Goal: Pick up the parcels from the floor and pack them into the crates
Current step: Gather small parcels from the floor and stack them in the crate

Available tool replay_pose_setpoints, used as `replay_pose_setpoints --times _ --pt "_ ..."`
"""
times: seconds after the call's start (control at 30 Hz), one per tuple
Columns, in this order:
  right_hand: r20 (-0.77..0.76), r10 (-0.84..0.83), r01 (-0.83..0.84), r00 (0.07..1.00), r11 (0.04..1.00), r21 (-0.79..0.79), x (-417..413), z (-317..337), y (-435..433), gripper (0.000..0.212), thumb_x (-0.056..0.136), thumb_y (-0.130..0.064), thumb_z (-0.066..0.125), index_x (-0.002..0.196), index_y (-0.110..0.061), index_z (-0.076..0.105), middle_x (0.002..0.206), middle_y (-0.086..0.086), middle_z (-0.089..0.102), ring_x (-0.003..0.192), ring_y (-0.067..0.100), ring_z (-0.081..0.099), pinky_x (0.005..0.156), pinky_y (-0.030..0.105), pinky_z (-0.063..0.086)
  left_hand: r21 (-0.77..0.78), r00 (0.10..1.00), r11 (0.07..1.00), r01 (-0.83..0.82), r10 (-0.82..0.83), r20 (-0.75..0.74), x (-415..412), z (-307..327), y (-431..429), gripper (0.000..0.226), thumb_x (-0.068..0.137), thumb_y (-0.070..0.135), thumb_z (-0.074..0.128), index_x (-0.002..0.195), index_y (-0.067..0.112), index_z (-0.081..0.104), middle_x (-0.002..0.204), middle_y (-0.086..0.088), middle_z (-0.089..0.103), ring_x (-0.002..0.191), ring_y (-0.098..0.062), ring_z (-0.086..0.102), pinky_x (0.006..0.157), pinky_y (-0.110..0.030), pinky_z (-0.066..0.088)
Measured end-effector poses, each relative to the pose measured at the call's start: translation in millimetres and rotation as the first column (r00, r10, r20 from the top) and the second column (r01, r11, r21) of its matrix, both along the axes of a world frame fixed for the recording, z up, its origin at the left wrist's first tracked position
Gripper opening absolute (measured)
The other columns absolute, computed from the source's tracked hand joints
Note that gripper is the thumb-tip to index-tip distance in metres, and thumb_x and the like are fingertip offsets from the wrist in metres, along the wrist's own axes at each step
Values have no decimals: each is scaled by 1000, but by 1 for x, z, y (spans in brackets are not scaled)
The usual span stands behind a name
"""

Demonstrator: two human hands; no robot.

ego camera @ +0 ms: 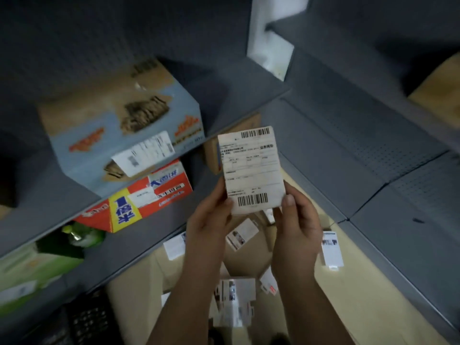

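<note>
A small flat parcel [251, 170] with a white shipping label and two barcodes is held up in front of me, label facing the camera. My left hand [207, 225] grips its lower left edge and my right hand [296, 225] pinches its lower right corner with the thumb on the label. Far below on the tan floor lie several more parcels: a brown cardboard box [249, 252], a white packet [174, 246], a white box [331, 250] and a pile of labelled packets [234, 302]. A black mesh crate [84, 317] shows at the lower left.
Grey metal shelves [249, 103] run along the left and right. The left shelves hold a blue and brown carton [119, 125], a red and yellow carton [139, 197] and a green box [29, 270]. A white pillar [268, 38] stands at the back.
</note>
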State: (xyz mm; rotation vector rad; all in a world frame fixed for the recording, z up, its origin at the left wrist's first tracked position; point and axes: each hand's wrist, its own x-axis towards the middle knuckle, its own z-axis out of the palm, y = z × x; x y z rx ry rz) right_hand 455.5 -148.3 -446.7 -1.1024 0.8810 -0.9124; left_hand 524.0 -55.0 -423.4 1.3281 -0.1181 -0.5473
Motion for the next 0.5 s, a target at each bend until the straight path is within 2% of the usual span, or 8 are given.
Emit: replay_pose_setpoints --times 0.07,0.2,0.23,0.3,0.37,0.43,0.5 --pt "33 17 -17 999 1000 4 7 37 17 26 97 -22 60 117 -8 68 116 7 72 113 25 67 95 48 55 -32 997 998 -61 59 -45 6 41 16 36 96 -1 54 119 22 69 111 4 77 106 -14 72 81 -26 60" --pt "96 84 -83 992 996 -17 20 105 52 19 99 -15 55 112 -16 68 112 0 74 109 18 68 86 28 57 -15 991 991 -131 132 27 17 109 49 36 99 0 53 111 29 72 108 9 77 105 -11 71 83 -26 57" --pt "100 107 -104 989 994 -39 22 123 60 19 98 -16 56 112 -17 68 112 -1 74 110 17 68 85 26 56 -10 989 990 -143 143 42 19 126 59 37 99 2 54 111 31 74 110 9 77 107 -11 71 87 -30 56" --pt "113 148 -140 982 987 -79 28 158 73 22 95 -23 58 114 -16 68 114 0 73 112 18 67 90 32 54 -19 985 988 -153 154 75 24 159 76 39 99 5 55 107 36 76 113 8 76 111 -14 69 95 -37 53" --pt "113 199 -187 973 976 -108 35 190 83 23 94 -22 59 114 -16 67 114 -2 73 111 18 67 92 36 54 -39 977 983 -180 183 106 29 189 94 37 99 6 56 109 36 76 115 7 75 114 -15 68 97 -36 52" --pt "124 250 -232 960 962 -141 41 217 91 18 97 -12 59 111 -18 67 111 -6 74 108 15 68 90 31 55 -64 970 979 -193 200 134 36 215 108 32 99 7 57 117 30 72 115 7 75 114 -13 68 98 -32 53" --pt "134 301 -276 944 945 -176 44 242 98 19 98 -9 58 111 -19 67 107 -8 74 104 10 69 81 23 56 -80 963 981 -175 187 193 40 238 120 31 100 9 57 122 26 70 116 8 75 113 -11 68 99 -32 53"
